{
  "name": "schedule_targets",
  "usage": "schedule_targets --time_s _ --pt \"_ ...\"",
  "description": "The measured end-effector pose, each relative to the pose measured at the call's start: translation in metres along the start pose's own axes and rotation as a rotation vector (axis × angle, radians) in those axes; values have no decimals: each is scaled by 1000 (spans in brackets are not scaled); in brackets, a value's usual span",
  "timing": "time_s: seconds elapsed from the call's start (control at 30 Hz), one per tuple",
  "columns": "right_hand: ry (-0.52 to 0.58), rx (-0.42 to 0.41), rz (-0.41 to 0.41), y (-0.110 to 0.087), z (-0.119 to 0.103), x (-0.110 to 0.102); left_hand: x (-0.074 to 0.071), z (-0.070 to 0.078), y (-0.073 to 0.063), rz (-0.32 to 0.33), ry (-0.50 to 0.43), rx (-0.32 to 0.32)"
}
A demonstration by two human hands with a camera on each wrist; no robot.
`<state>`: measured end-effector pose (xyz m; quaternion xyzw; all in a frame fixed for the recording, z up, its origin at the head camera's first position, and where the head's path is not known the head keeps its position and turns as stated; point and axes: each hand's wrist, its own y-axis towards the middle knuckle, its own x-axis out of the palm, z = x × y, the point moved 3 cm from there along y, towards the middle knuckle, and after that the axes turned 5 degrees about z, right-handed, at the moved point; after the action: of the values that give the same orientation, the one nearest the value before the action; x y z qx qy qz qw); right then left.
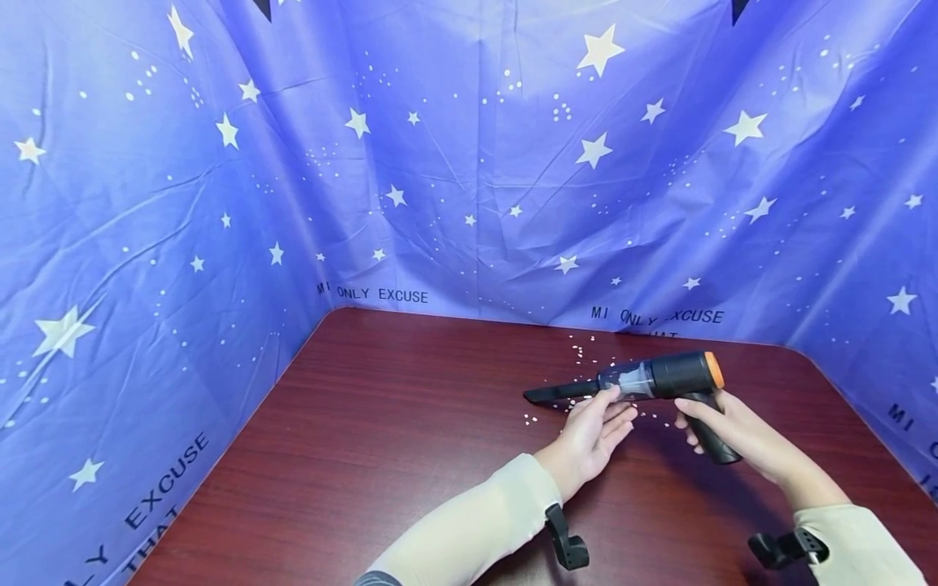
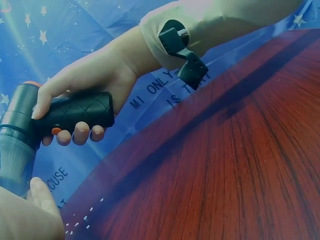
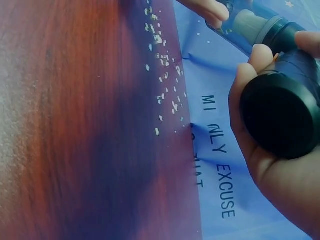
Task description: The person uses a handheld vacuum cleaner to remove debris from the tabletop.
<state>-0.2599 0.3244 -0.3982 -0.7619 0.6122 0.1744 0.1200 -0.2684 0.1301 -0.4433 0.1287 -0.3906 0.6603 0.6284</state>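
Red table (image 1: 366, 407) bears scraps (image 3: 164, 60), some behind the vacuum (image 1: 677, 374).

Tabletop (image 1: 396, 415): dark red-brown, wood-grained, rounded far right corner, shadow over right part. White bits (image 3: 164, 61) lie loose on it, small, irregular, scattered toward the far edge, some bunched close, others apart.

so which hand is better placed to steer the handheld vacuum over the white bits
Right, probably: the right hand grips the handle of the handheld vacuum, while the left hand is at the clear canister, fingers extended.
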Motion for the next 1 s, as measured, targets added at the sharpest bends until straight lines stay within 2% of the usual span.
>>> schedule_targets --time_s 0.3,0.63,0.87,1.0 --pt "-50 10 -12 -6 -4 -12 4 -4 -13 -15 -9 -21" --pt "-34 15 -43 -9 -3 -9 -5 -6 -20 -50 19 -31" --pt "-9 -27 -118 -11 1 -12 -7 -8 -27 -56 36 -46" --pt "16 -28 -106 -14 5 -15 -5 -9 -27 -63 37 -44"
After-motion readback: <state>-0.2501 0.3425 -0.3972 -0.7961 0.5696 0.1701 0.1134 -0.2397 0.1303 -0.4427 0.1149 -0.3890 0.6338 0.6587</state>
